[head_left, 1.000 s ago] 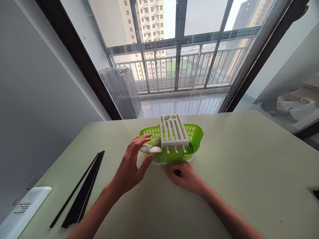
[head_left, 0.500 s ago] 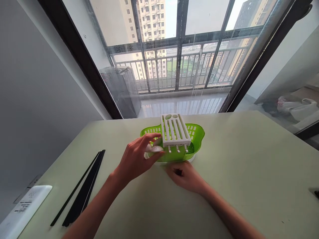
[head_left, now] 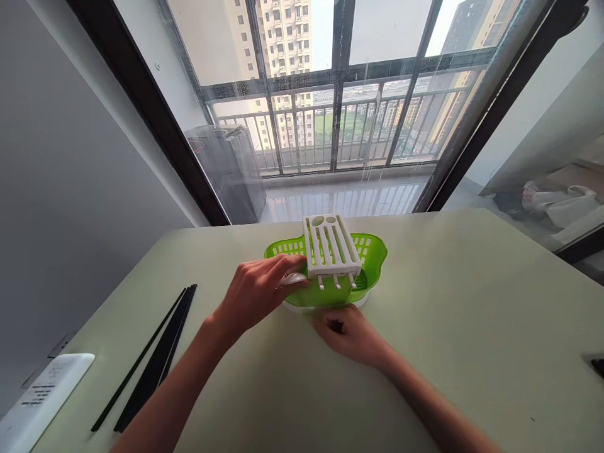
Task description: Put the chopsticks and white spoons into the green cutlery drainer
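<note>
A green slotted basket (head_left: 370, 255) stands on a white base in the middle of the pale green table (head_left: 472, 327). A white slotted rack (head_left: 330, 246) lies across the basket's rim. White spoons (head_left: 295, 279) rest at the basket's left rim. My left hand (head_left: 259, 289) covers those spoons, fingers curled over them. My right hand (head_left: 352, 333) rests on the table just in front of the basket, fingers bent around something small and dark.
Several black chopsticks (head_left: 151, 365) lie on the table at the left. A white power strip (head_left: 40, 393) sits at the table's left edge. A small dark object (head_left: 598, 365) shows at the right edge. A large window and balcony stand behind the table.
My left hand has moved right and closed down over the white spoons at the basket's rim. My right hand has stayed in place.
</note>
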Demonstrator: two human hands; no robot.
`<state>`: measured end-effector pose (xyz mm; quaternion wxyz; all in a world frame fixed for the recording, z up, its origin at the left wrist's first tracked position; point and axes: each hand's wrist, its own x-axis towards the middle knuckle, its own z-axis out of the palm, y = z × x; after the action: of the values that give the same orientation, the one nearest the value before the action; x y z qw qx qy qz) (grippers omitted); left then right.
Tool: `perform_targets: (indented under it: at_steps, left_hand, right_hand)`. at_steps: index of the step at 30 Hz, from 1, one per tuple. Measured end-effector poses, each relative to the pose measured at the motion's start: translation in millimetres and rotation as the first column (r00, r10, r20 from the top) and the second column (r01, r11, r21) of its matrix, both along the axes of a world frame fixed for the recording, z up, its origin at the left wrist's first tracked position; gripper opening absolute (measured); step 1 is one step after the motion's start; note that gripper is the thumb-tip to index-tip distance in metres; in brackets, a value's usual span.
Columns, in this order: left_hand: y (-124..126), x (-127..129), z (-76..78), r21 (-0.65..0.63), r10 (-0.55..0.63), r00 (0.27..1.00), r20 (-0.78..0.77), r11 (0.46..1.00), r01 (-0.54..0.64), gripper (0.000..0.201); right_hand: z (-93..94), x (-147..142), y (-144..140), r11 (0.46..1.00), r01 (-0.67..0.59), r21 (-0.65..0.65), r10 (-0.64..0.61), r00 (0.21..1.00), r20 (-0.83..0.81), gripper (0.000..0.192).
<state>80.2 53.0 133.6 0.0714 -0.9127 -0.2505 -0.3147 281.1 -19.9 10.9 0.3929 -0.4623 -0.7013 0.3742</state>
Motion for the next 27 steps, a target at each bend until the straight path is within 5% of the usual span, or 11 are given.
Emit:
perform_targets:
  at_steps: [18, 27]
  left_hand:
    - [5.8, -2.4, -9.3, 0.047, -0.074, 0.985, 0.156, 0.997, 0.067, 0.007]
    - [13.3, 0.8, 6.3, 0.082, 0.009, 0.919, 0.395, 0.996, -0.045, 0.011]
  right_hand:
    - [-0.9, 0.2, 0.9, 1.0, -0.005, 0.009, 0.005, 1.0, 0.0, 0.043]
    - [0.6, 1.4, 0.1, 1.0, -0.003, 0.015, 0.003, 1.0, 0.016, 0.044]
